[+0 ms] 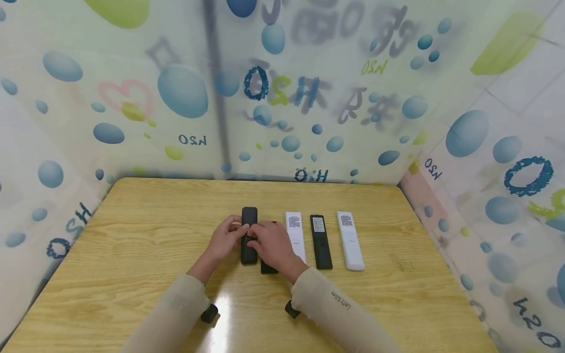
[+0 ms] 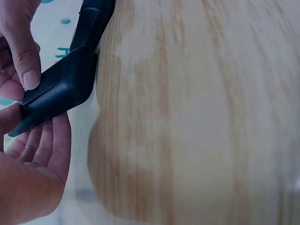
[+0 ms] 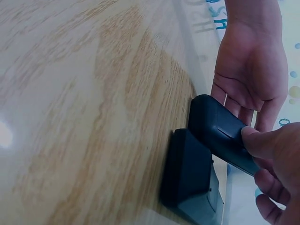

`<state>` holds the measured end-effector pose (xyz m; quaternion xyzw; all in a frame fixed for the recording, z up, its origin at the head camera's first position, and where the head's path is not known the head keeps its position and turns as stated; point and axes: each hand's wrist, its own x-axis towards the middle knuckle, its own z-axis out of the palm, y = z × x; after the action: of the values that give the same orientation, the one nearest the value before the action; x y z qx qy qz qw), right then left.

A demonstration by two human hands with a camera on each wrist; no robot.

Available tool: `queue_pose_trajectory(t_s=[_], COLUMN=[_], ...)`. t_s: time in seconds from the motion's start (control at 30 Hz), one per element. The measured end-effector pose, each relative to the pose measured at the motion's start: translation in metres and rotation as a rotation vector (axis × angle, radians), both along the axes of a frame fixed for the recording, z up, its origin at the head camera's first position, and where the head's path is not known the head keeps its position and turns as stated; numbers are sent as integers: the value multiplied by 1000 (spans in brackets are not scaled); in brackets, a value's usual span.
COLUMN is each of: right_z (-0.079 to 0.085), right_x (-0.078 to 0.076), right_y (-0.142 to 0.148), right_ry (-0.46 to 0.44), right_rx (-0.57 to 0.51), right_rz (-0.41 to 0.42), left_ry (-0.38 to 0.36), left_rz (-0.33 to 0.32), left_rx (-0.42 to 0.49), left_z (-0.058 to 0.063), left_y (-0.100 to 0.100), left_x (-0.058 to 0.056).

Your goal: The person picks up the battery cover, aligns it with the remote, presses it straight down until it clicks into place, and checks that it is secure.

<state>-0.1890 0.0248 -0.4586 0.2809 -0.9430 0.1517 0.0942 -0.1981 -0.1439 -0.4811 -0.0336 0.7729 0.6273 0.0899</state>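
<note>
A black remote control lies back up in front of the person, at the left end of a row. The left hand grips it from the left side, the thumb across its back and the fingers along its edge. From the right, the right hand pinches the same remote, its thumb on the back by the battery cover. The cover looks closed in the right wrist view. Partly under the right hand is a second black remote, close beside the first.
To the right lie a white remote, another black remote and a second white remote, labels up. All rest on a wooden table, with a patterned curtain behind it and along the sides.
</note>
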Motion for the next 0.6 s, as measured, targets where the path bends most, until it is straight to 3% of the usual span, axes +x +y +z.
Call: queue_pose_trajectory(t_s=[0.2,0.4,0.6], right_z=[6,9,8], right_x=[1,2,0], right_y=[1,3,1], right_ry=[-76,-148,-172], right_rx=[3,132,194], right_rz=[-71,-193,-194], left_ry=[-5,-1,5], left_rz=[6,-11,-38], left_rx=[6,7,25], left_z=[2,4,3], left_y=[0,-3,-3], left_x=[1,3,4])
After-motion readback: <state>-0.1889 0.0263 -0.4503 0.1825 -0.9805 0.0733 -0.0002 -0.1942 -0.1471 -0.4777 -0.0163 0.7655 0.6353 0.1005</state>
